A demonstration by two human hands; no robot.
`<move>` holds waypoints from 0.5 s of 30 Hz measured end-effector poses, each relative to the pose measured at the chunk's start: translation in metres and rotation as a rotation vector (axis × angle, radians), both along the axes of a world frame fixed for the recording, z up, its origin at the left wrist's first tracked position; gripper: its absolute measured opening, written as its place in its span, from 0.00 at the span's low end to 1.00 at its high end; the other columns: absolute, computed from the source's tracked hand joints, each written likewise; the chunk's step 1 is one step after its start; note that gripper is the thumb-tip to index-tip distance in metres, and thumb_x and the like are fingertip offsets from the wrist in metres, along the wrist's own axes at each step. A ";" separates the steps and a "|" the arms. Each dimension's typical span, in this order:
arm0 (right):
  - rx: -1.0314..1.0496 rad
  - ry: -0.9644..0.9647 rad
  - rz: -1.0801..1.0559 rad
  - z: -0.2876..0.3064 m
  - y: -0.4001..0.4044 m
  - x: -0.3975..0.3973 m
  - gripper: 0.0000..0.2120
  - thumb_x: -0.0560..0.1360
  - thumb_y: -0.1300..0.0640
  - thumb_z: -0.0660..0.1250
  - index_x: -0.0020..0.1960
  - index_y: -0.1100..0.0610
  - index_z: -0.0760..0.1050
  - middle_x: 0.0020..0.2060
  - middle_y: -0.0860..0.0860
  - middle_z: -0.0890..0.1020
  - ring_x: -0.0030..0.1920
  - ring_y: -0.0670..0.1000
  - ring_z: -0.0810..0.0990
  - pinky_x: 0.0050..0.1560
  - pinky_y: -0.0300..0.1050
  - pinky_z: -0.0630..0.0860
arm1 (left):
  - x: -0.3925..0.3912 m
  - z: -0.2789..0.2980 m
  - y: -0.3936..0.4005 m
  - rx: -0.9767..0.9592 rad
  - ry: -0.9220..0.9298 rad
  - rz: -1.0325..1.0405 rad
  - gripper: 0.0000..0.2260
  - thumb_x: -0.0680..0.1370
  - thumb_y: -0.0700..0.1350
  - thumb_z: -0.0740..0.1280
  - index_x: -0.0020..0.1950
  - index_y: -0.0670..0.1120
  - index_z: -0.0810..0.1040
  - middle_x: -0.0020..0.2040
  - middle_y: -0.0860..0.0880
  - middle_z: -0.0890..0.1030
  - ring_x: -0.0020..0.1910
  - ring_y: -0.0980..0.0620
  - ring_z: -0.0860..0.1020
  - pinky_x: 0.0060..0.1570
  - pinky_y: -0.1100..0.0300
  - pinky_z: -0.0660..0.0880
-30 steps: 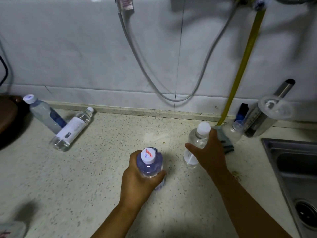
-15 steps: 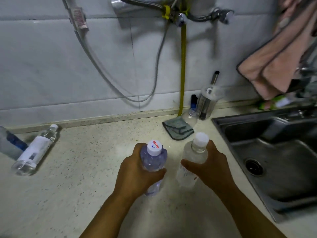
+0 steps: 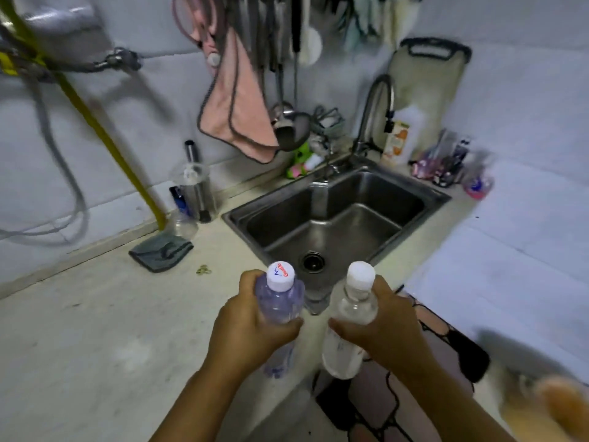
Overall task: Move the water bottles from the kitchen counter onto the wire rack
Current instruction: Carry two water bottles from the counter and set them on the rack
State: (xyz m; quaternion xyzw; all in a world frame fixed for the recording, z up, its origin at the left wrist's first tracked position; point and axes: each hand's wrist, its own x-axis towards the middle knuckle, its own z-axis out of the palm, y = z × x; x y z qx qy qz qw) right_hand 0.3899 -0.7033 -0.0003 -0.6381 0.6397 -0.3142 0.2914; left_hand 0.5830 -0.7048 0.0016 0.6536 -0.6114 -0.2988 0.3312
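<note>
Kitchen counter [image 3: 95, 330] of pale speckled stone is filling the lower left of the frame, with a steel sink [image 3: 334, 224] sitting at centre. Left hand [image 3: 245, 327] is gripping a purple-tinted bottle [image 3: 279, 301] with a printed white cap, fingers wrapped round its body. Right hand [image 3: 385, 330] is clamping a clear bottle [image 3: 347, 333] with a plain white cap. Both bottles are being held upright, just beside each other, over the counter's front edge. A pink towel [image 3: 236, 106] is hanging at upper centre; a grey cloth [image 3: 161, 252] is lying left of the sink.
</note>
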 end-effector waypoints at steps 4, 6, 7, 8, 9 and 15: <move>-0.032 -0.049 -0.116 0.010 0.037 -0.109 0.25 0.61 0.50 0.77 0.48 0.39 0.64 0.42 0.38 0.75 0.44 0.45 0.77 0.45 0.38 0.72 | -0.107 0.003 0.004 -0.016 0.032 -0.145 0.33 0.61 0.50 0.79 0.55 0.60 0.60 0.45 0.62 0.73 0.46 0.53 0.76 0.47 0.58 0.76; -0.046 -0.052 -0.179 0.010 0.053 -0.157 0.26 0.60 0.49 0.77 0.51 0.39 0.65 0.44 0.40 0.78 0.47 0.46 0.79 0.48 0.42 0.75 | -0.157 0.003 0.007 -0.042 0.050 -0.237 0.32 0.61 0.50 0.79 0.54 0.61 0.61 0.44 0.65 0.74 0.46 0.53 0.79 0.47 0.56 0.78; -0.052 -0.055 -0.221 0.011 0.062 -0.183 0.26 0.60 0.49 0.77 0.51 0.40 0.66 0.45 0.42 0.79 0.48 0.48 0.79 0.50 0.45 0.76 | -0.185 0.003 0.009 -0.066 0.056 -0.279 0.31 0.61 0.49 0.79 0.52 0.62 0.62 0.44 0.65 0.75 0.46 0.54 0.79 0.46 0.57 0.78; -0.060 -0.061 -0.262 0.012 0.071 -0.206 0.26 0.60 0.49 0.77 0.51 0.40 0.66 0.45 0.42 0.79 0.48 0.48 0.79 0.51 0.47 0.77 | -0.211 0.004 0.010 -0.087 0.058 -0.315 0.30 0.60 0.49 0.79 0.50 0.63 0.62 0.43 0.65 0.75 0.45 0.54 0.79 0.45 0.58 0.77; -0.070 -0.063 -0.304 0.013 0.079 -0.230 0.26 0.60 0.50 0.77 0.50 0.40 0.65 0.44 0.41 0.78 0.47 0.47 0.79 0.50 0.45 0.77 | -0.237 0.006 0.011 -0.105 0.059 -0.352 0.29 0.61 0.49 0.79 0.49 0.63 0.63 0.43 0.66 0.74 0.45 0.55 0.78 0.43 0.59 0.76; -0.110 -0.009 -0.570 0.016 0.122 -0.341 0.29 0.60 0.48 0.78 0.53 0.41 0.63 0.39 0.36 0.74 0.37 0.41 0.75 0.34 0.27 0.68 | -0.371 0.009 0.011 -0.122 0.083 -0.620 0.29 0.62 0.48 0.79 0.51 0.61 0.62 0.42 0.68 0.71 0.38 0.67 0.74 0.36 0.72 0.72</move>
